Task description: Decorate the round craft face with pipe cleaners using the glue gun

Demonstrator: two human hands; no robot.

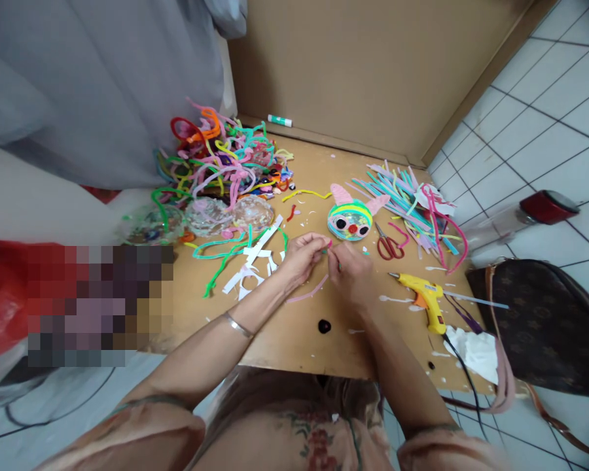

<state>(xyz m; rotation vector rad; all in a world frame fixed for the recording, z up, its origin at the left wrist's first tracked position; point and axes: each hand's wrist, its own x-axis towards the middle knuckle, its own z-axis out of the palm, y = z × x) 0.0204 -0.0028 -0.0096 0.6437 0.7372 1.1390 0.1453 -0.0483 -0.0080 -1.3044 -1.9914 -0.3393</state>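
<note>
Over the table [294,340], left hand [302,256] and right hand [351,271] pinch a pink pipe cleaner [308,292], apparently also a green piece; light, bendable, best gripped near its ends, beside the craft face [349,220].

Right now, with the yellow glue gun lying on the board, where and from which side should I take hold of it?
Grip the glue gun by its handle, the thicker part angling toward the near edge where the black cord leaves. Come from above on its right side; the nozzle points left toward the right hand, so keep away from that end.
</note>
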